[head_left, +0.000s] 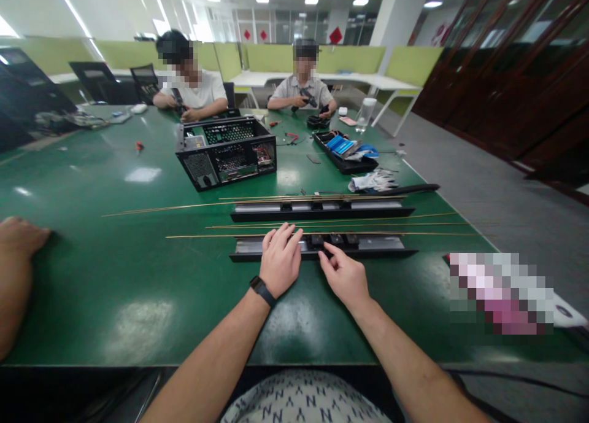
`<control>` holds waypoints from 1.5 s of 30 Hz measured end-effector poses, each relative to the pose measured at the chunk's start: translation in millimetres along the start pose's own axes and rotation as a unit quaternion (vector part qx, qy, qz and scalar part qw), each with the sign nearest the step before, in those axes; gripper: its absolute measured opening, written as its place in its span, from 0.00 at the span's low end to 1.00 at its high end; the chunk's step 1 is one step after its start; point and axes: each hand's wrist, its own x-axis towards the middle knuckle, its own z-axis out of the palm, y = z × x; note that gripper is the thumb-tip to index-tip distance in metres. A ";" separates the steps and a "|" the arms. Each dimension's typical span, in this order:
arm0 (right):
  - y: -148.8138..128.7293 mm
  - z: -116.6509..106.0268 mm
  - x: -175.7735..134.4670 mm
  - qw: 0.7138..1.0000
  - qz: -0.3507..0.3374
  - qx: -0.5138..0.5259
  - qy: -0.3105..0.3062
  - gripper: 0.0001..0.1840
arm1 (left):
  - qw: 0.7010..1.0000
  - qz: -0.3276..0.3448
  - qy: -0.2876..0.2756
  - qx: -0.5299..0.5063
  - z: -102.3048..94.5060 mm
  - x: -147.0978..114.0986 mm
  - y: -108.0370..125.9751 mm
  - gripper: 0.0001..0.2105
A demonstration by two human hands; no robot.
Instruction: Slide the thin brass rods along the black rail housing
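Observation:
On the green table in front of me lies a long black-edged rail with a silvery channel [380,244]. Small black blocks sit along its middle, one of them a block [351,240] right of centre. My left hand [281,257], with a dark band on its wrist, lies over the rail with its fingers stretched out. My right hand [344,274] is at the rail's near edge beside the blocks. Its thumb and index finger are bent together there, the others curled; what lies between them is too small to make out. Thin brass-coloured rods [193,236] run across the rail.
A second, similar rail [359,213] lies just beyond, with more rods. Farther off are an opened computer case [225,153], a black tray of blue packets [345,156] and white gloves [373,180]. Another person's hand [21,236] rests at left; two people sit opposite.

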 end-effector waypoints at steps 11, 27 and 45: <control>-3.1 -3.4 -3.5 0.998 0.021 0.006 0.052 0.19 | 1.000 0.005 0.001 0.002 -0.8 -0.6 -0.3 0.18; 5.3 -4.9 5.4 0.991 0.077 -0.020 0.108 0.20 | 1.000 0.012 0.010 0.004 1.0 -0.4 0.0 0.18; 7.2 -25.8 4.9 0.977 0.157 -0.024 0.146 0.23 | 1.000 0.018 0.015 0.004 1.8 -1.0 -1.5 0.18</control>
